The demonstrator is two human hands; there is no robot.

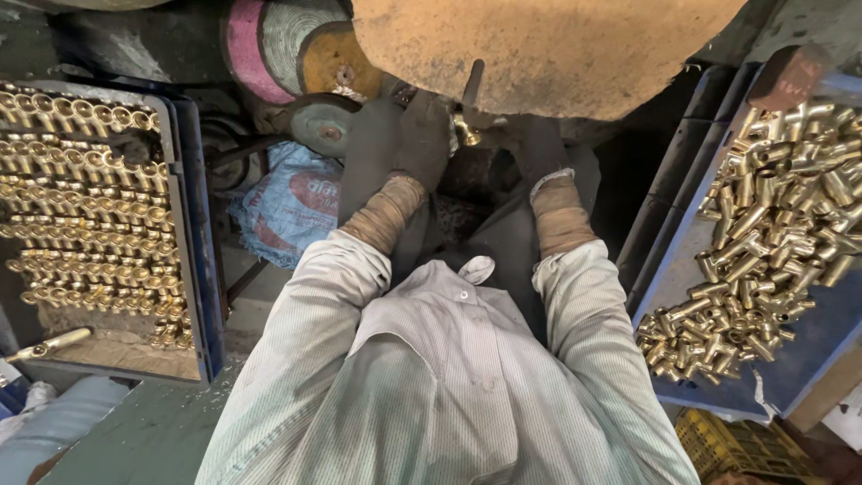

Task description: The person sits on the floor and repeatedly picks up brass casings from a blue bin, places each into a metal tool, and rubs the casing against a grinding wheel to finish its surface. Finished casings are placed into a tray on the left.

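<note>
Gloved fingers [429, 121] of the left hand [400, 139] close around a small brass fitting [466, 135], pressing it under the big tan buffing wheel [548, 45]. The right hand [539, 148] sits just beside it, grip unclear. Left, a tray [193, 224] of arranged fittings; right, a loose heap [772, 224].

The big wheel [548, 49] at the top of the frame looks like rough, matt cloth caked in tan dust. Both hands, left [395, 144] and right [539, 148], wear dark, matt fabric gloves with coarse brown cloth wrapped at the wrists. The small fitting [467, 135] between them is shiny yellow metal, like the glossy fittings [772, 233] heaped at right. The shirt [449, 377] is soft, finely striped cloth.
</note>
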